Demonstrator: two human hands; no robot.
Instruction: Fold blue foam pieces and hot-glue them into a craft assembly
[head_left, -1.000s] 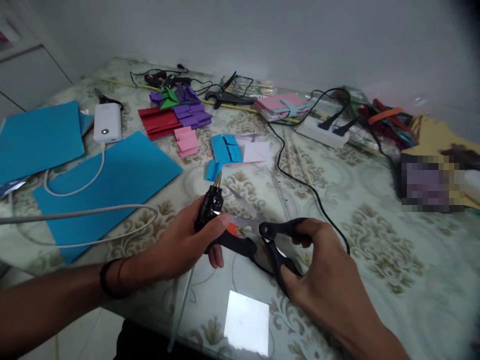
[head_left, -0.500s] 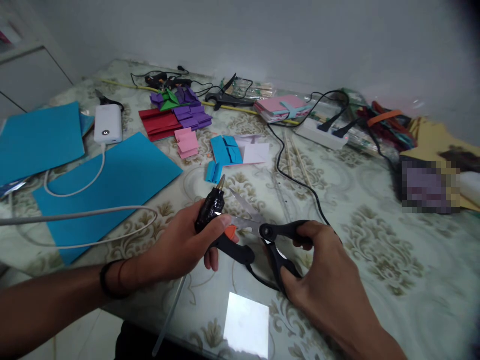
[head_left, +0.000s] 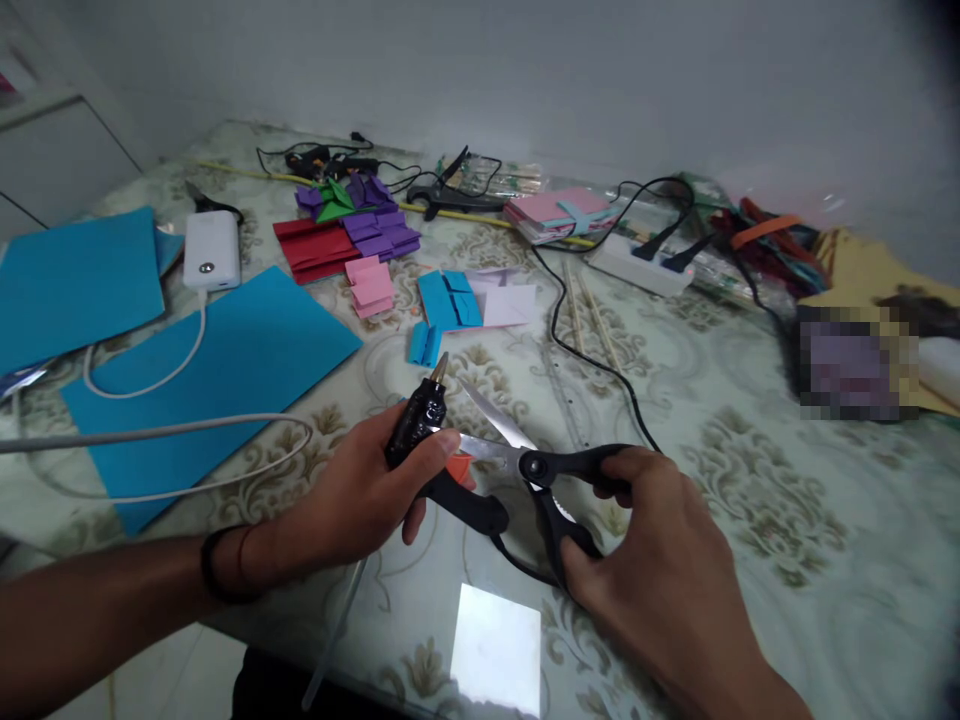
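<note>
My left hand is closed around a black glue gun, whose metal nozzle points away from me. A clear glue stick sticks out of its rear, and an orange trigger shows under my thumb. In my right hand is a pair of black-handled scissors, fingers and thumb in the grips. Their blades are spread, and the lower one reaches across to my left thumb at the glue gun's body. A small folded blue paper piece lies just beyond the nozzle.
Blue sheets and a white power bank with a cable occupy the left. Folded papers in red, purple and pink lie farther back. A power strip and black cord are on the right.
The view has shifted very slightly. Both hands keep their grip, and the scissors and glue gun stay almost in the same place, with the blades still spread.
</note>
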